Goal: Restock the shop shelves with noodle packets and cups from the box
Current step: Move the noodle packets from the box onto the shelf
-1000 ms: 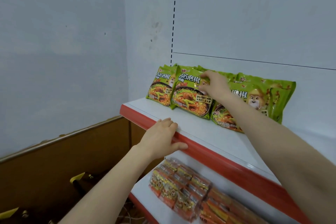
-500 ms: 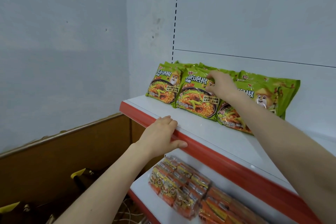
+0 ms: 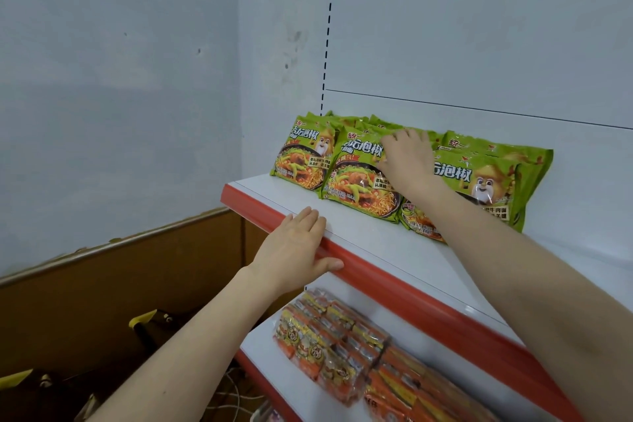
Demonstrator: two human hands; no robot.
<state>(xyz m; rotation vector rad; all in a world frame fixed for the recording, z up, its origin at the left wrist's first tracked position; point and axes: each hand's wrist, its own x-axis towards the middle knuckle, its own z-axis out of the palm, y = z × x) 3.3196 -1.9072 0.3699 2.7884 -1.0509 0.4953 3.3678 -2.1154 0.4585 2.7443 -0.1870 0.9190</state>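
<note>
Upper shelf (image 3: pixel 359 233): a white deck with a red front strip (image 3: pixel 428 298) running from the left corner down to the right. A broad band of bare deck lies between the strip and the row of green noodle packets at the back panel. The shelf's left end stops near the side wall (image 3: pixel 120 96).

The left green packet (image 3: pixel 301 154), middle green packet (image 3: pixel 356 185) and right green packet (image 3: pixel 489 178) stand tilted back. They overlap one another, and further packets stand behind them. The lower shelf (image 3: pixel 267 349) carries orange noodle packets (image 3: pixel 339 343), lying flat close to its front edge.

Right hand (image 3: pixel 406 158): arm stretched forward across the deck, fingers spread and nearly straight, pressing on the upper right face of the middle green packet. It covers the seam with the right green packet. Nothing is clasped.

Left hand (image 3: pixel 294 250): palm down on the red front strip, straight fingers reaching onto the white deck and thumb lying along the strip's face. It holds nothing and is well apart from the packets.
</note>
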